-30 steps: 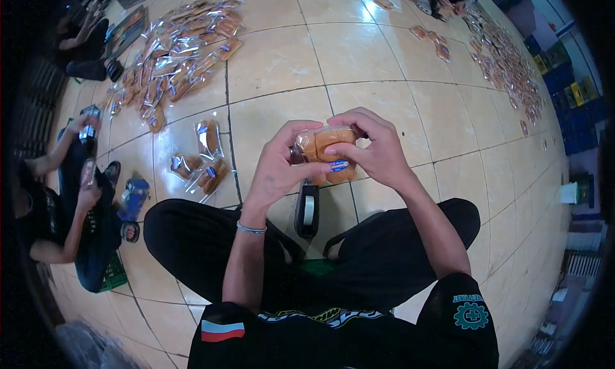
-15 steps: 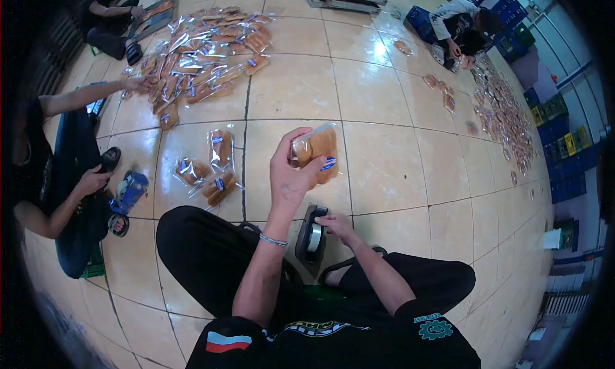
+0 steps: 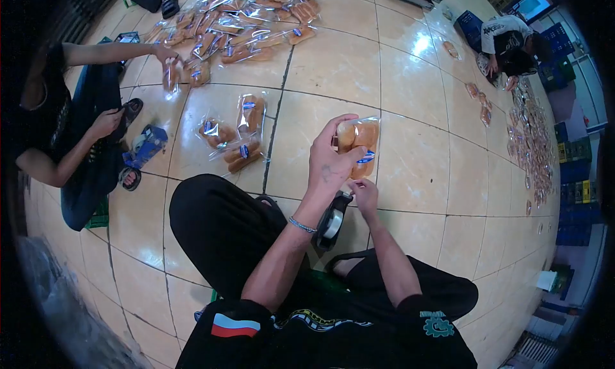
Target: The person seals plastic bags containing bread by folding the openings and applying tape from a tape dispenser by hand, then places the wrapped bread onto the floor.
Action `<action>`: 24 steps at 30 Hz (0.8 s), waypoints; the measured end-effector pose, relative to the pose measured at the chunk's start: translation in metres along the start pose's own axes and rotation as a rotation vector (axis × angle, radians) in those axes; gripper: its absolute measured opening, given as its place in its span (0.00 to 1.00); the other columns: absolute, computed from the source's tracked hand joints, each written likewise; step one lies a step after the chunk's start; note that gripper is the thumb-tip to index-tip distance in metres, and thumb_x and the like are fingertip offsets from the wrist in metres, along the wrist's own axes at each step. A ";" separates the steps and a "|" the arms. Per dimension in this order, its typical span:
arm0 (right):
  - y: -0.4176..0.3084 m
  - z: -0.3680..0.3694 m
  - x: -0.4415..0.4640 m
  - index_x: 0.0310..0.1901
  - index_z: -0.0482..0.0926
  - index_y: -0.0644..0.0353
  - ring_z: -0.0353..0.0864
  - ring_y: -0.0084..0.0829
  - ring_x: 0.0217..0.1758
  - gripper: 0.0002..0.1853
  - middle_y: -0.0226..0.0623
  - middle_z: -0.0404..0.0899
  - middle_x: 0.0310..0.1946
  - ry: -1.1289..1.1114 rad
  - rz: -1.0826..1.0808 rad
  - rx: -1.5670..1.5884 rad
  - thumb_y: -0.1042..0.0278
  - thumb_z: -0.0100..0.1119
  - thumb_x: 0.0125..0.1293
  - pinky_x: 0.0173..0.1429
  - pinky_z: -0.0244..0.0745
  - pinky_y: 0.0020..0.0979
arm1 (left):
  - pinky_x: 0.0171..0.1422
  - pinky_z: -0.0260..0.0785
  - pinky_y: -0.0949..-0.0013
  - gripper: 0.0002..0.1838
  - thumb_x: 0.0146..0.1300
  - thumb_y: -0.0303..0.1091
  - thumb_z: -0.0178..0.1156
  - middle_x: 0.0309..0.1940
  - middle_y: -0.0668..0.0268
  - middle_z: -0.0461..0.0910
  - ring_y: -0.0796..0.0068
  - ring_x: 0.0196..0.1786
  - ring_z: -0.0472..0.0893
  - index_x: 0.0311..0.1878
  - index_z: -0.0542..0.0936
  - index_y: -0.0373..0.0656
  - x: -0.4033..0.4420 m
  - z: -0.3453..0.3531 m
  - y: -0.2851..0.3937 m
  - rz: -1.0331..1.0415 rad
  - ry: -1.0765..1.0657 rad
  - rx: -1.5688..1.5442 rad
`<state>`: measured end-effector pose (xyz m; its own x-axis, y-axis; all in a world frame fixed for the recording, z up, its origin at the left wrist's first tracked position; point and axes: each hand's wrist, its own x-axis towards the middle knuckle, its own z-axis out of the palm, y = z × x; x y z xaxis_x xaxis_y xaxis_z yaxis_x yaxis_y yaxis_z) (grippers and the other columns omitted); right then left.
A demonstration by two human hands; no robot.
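While the left hand [image 3: 330,161] keeps its hold, here comes the right hand [image 3: 365,196], up from the tape dispenser [image 3: 325,243]! Half a second ago its fingers were against the dispenser; now they're just beyond its far end, close under the bread pack [image 3: 364,135]. I read that as the work passing from dispenser to wrapper. My view has swung round too, so everything sits differently on my feed.

Now the grip: the pack is up past the dispenser's far end, and the left fingers are closed on it, curled round its left side, thumb across the front beside the blue label [image 3: 366,157]. Its right side is free of fingers. The right fingertips are drawn close together near its lower edge; whether they pinch tape or touch the wrapper, I can't tell from here.

Off to the dispenser's left and farther out, three wrapped packs [image 3: 251,113] lie together on the floor [image 3: 410,157]. Farther still that way, a co-worker's hand [image 3: 168,54] now has a packet [image 3: 171,77] beside the big pile [image 3: 237,26].
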<state>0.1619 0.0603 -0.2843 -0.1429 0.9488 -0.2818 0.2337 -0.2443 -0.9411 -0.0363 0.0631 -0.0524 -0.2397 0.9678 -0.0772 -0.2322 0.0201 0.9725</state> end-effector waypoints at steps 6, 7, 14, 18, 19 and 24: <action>-0.014 -0.023 0.066 0.36 0.84 0.64 0.78 0.19 0.34 0.07 0.28 0.84 0.31 0.141 -0.164 -0.066 0.71 0.70 0.61 0.41 0.73 0.25 | 0.57 0.73 0.71 0.31 0.50 0.18 0.69 0.48 0.67 0.82 0.77 0.51 0.81 0.61 0.76 0.41 0.005 -0.009 -0.007 -0.002 -0.091 -0.006; -0.072 -0.028 0.053 0.37 0.84 0.63 0.78 0.18 0.35 0.06 0.27 0.83 0.31 0.131 -0.209 0.028 0.71 0.71 0.60 0.42 0.73 0.24 | 0.58 0.74 0.71 0.31 0.49 0.18 0.68 0.49 0.67 0.81 0.76 0.52 0.81 0.61 0.76 0.41 0.004 -0.011 -0.007 -0.025 -0.107 -0.010; -0.272 -0.067 -0.045 0.42 0.84 0.61 0.76 0.17 0.39 0.11 0.23 0.81 0.35 -0.033 -0.454 0.102 0.72 0.73 0.57 0.47 0.70 0.23 | 0.58 0.74 0.70 0.30 0.49 0.18 0.67 0.48 0.66 0.82 0.76 0.53 0.81 0.60 0.77 0.39 -0.001 -0.006 0.005 -0.152 -0.380 -0.112; -0.281 -0.067 -0.060 0.44 0.85 0.59 0.77 0.18 0.45 0.12 0.26 0.83 0.41 0.008 -0.502 -0.383 0.67 0.71 0.60 0.51 0.69 0.25 | 0.60 0.72 0.70 0.30 0.49 0.20 0.70 0.48 0.66 0.82 0.76 0.52 0.81 0.59 0.77 0.39 -0.010 0.003 0.023 -0.182 -0.540 -0.140; -0.277 -0.070 -0.063 0.45 0.85 0.59 0.77 0.18 0.45 0.12 0.27 0.83 0.41 -0.074 -0.397 -0.156 0.67 0.70 0.61 0.51 0.70 0.25 | 0.60 0.72 0.70 0.30 0.49 0.20 0.70 0.48 0.66 0.82 0.76 0.52 0.81 0.59 0.77 0.39 -0.011 0.001 0.025 -0.179 -0.547 -0.139; -0.265 -0.074 -0.083 0.48 0.84 0.62 0.79 0.20 0.43 0.13 0.30 0.83 0.41 -0.080 -0.184 0.120 0.67 0.68 0.64 0.49 0.72 0.26 | 0.55 0.77 0.69 0.22 0.49 0.09 0.61 0.42 0.67 0.81 0.72 0.49 0.82 0.48 0.84 0.40 -0.024 0.006 0.047 0.088 -0.641 0.080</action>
<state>0.1830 0.0606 0.0021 -0.2494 0.9618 -0.1130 0.0818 -0.0954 -0.9921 -0.0358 0.0418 -0.0038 0.3606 0.9241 0.1264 -0.1609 -0.0718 0.9844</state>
